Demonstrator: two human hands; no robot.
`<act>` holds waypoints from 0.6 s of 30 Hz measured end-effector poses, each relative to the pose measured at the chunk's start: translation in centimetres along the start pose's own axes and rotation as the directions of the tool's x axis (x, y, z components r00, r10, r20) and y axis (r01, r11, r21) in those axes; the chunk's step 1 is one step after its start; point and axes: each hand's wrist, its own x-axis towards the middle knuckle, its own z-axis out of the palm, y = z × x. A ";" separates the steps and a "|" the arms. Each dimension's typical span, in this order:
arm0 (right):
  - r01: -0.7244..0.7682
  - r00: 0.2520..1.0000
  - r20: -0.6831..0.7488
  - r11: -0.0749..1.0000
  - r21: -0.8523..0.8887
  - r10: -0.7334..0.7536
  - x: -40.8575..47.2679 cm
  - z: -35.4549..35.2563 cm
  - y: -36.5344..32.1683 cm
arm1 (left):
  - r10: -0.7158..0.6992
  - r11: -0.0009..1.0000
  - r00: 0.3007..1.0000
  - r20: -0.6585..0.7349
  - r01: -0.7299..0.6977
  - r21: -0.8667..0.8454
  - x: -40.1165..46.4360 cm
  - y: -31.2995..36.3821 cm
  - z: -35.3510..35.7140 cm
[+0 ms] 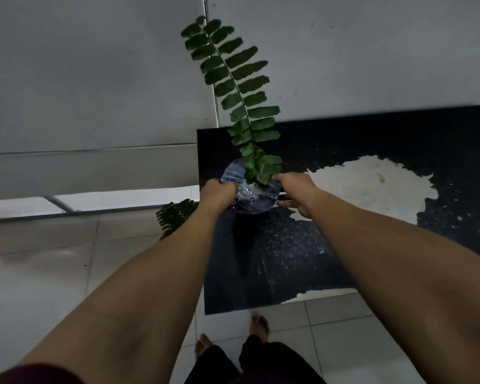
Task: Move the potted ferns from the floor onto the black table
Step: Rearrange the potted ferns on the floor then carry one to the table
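Two bare hands hold one small pot of clear crinkled plastic (pixel 251 189) over the left part of the black bench with worn pale patches (pixel 330 239); whether its base touches the top cannot be told. The left hand (pixel 218 191) and right hand (pixel 294 191) grip opposite sides, fingers closed on the plastic and partly hiding it. One tall green fern frond (pixel 233 87) rises from it. A second fern (pixel 175 214) on the white tiled floor (pixel 53 273) is mostly hidden behind the left forearm. Two bare feet show below.
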 end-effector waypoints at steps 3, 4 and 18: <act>-0.003 1.000 0.025 1.000 0.002 0.003 1.0 0.1 0.0 | -0.013 1.000 0.999 -0.033 0.013 0.009 1.0 -0.4 0.8; -0.004 0.999 0.032 1.000 0.002 0.004 1.3 0.2 0.0 | -0.021 1.000 0.999 -0.034 0.021 0.003 1.2 -0.4 0.9; 0.084 0.994 -0.055 0.976 -0.203 -0.097 2.9 -0.1 0.7 | -0.061 0.979 0.998 0.016 0.057 0.197 1.8 0.1 0.7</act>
